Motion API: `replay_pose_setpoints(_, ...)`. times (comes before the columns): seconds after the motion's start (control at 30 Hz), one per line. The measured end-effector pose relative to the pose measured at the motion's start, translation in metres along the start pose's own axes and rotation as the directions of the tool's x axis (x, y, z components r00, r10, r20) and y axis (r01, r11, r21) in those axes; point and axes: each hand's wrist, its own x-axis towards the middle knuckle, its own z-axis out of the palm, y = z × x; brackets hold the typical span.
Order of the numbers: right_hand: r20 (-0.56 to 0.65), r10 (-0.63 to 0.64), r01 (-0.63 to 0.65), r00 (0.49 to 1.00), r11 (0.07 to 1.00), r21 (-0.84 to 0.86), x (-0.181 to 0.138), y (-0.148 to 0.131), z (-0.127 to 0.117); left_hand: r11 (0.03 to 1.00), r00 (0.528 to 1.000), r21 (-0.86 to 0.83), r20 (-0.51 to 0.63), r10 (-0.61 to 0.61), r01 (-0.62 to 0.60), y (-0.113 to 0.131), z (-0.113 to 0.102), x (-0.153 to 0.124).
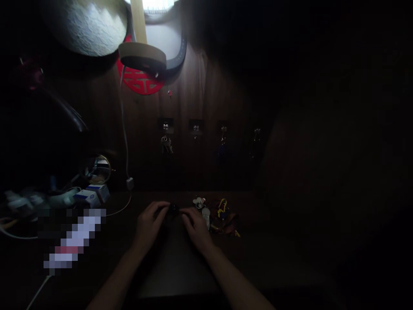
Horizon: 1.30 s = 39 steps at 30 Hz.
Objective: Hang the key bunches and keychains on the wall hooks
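Observation:
Both hands meet over the dark tabletop (180, 267), with a small black object (174, 209) between their fingertips. My left hand (151, 224) pinches its left side, thumb and fingers close together. From the other side, my right hand (195, 226) reaches it with bent fingers that appear closed on its edge. The dim light hides what kind of thing it is. Just beyond my right hand lies a heap of keys and cords (222, 217), with a yellow cord (222, 207) and a round pale tag (205, 212) among them.
Hooks on the wooden back panel hold a bunch of keys (167, 145) and a dark blue item (222, 149). At the left stand a blue-and-white box (92, 195) and a round mirror (99, 169). A white cable (125, 129) hangs from the lamp (142, 56) above.

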Motion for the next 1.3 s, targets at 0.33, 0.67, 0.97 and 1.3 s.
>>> replay_pose_setpoints(0.33,-0.109,0.066,-0.05,0.992,0.988,0.147,0.003,0.006,0.002,0.991,0.991,-0.115,0.109,0.077,-0.064,0.018,0.041,0.002)
replay_pose_setpoints(0.67,-0.226,0.166,-0.117,0.96,0.97,0.213,0.007,0.005,-0.005,0.997,0.969,-0.038,0.236,0.078,-0.071,-0.004,0.023,0.009)
replay_pose_setpoints(0.97,-0.296,0.283,-0.155,0.912,0.907,0.391,0.011,0.009,-0.01,0.986,0.998,0.164,0.061,-0.032,0.022,-0.061,-0.025,0.013)
replay_pose_setpoints(1.3,-0.325,0.479,-0.183,0.815,0.746,0.64,0.016,0.007,-0.013,0.941,0.983,0.302,0.058,-0.176,0.151,-0.096,-0.04,0.01)
